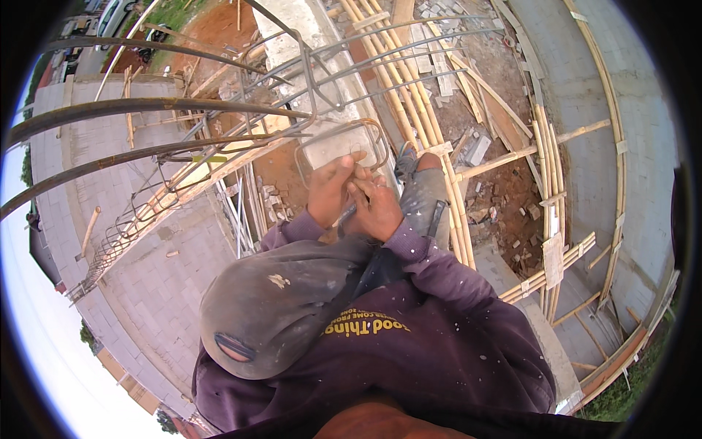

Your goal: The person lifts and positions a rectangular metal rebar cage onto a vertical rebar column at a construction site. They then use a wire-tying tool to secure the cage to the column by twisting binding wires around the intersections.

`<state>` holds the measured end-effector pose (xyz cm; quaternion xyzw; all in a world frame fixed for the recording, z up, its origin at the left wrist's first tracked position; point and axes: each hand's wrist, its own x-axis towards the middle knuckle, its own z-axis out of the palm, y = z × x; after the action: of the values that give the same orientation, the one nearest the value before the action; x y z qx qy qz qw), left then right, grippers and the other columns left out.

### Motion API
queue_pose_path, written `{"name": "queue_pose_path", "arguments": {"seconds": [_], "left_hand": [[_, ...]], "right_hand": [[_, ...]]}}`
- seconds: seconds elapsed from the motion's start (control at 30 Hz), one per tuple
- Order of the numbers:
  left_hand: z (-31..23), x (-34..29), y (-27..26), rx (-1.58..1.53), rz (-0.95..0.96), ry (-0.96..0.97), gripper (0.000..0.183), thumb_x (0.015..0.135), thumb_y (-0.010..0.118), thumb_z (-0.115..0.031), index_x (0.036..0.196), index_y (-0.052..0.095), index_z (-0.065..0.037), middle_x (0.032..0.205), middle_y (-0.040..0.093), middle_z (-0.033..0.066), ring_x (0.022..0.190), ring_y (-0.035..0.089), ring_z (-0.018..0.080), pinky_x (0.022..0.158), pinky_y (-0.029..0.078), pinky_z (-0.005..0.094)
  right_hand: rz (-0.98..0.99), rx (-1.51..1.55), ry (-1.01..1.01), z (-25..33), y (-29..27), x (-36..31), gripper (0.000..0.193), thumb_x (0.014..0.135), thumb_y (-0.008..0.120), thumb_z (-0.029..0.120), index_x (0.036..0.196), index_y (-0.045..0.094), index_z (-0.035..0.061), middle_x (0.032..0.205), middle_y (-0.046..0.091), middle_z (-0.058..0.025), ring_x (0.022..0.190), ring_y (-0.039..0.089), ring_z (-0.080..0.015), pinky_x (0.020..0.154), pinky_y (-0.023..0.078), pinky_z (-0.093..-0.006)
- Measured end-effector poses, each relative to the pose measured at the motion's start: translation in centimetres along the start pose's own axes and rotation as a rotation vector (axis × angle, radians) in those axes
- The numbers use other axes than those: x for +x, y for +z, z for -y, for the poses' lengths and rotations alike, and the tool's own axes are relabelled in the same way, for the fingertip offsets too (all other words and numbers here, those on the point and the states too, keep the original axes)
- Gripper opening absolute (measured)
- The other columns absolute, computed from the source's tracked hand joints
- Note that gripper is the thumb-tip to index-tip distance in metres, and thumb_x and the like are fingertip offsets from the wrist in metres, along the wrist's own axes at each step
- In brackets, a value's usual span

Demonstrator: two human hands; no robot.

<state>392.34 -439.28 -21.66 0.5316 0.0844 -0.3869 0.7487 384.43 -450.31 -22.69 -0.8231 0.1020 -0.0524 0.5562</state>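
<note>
- Steel loop (382, 135), one or more, thin, round-cornered: lies just beyond my fingers, over the pale concrete beam (292, 44).
- My left hand (332, 189): fingers curled, tips drawn together at the near side of the loop; a fine strand, perhaps wire, shows by the fingertips. I cannot tell whether it is gripped.
- My right hand (376, 208): half closed, thumb and fingers bunched against the left hand; anything pinched there is hidden.
- Work done: the loop is bent to shape, and further loops stand among the bars ahead.
- Work left: whether this loop is fastened does not show; with both hands gathered at it, I judge this spot unfinished.
- Long steel bars (168, 108), dark, some rusty: reach in from my left, their ends near the loop.
- My legs: the left knee (263, 307) bent and out to the side, its grey trouser leg torn; the right foot (404, 162) lower, beside the beam.
- Bamboo poles (409, 95), bundled: run along the right of the beam.
- Farther out: grey block wall (157, 227) at left, rubble (479, 150) and another wall (585, 168) at right.
</note>
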Motion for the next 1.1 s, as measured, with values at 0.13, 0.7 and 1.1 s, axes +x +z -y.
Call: {"name": "queue_pose_path", "arguments": {"seconds": [0.13, 0.7, 1.1], "left_hand": [[-0.2, 0.2, 0.7, 0.02, -0.007, 0.201, 0.037, 0.103, 0.05, -0.032, 0.108, 0.058, 0.004, 0.079, 0.049, 0.0008, 0.078, 0.055, 0.0124, 0.088, 0.053, 0.0355], [-4.4, -1.4, -1.5, -0.699, 0.291, 0.258, 0.028, 0.107, 0.038, -0.026, 0.087, 0.046, -0.008, 0.072, 0.035, -0.002, 0.055, 0.03, 0.008, 0.049, 0.027, 0.0233], [-4.4, -1.4, -1.4, -0.603, 0.305, 0.252, 0.031, 0.106, 0.041, -0.028, 0.082, 0.046, -0.009, 0.07, 0.032, -0.003, 0.054, 0.027, 0.007, 0.047, 0.024, 0.0236]], "right_hand": [[-0.001, 0.077, 0.043, 0.1, -0.2, -0.4, 0.022, 0.098, 0.057, 0.021, 0.097, 0.066, 0.0012, 0.076, 0.065, -0.0142, 0.071, 0.065, -0.0295, 0.064, 0.048, -0.0363], [0.533, 1.019, 0.449, -0.7, -3.6, -3.6, 0.046, 0.103, 0.05, 0.036, 0.074, 0.057, 0.0015, 0.098, 0.063, -0.0117, 0.074, 0.059, -0.0134, 0.067, 0.044, -0.0274], [0.392, 0.495, -0.108, -0.3, -3.7, -3.2, 0.044, 0.105, 0.044, 0.035, 0.138, 0.047, 0.006, 0.084, 0.058, -0.006, 0.067, 0.055, -0.0149, 0.067, 0.047, -0.0296]]}}
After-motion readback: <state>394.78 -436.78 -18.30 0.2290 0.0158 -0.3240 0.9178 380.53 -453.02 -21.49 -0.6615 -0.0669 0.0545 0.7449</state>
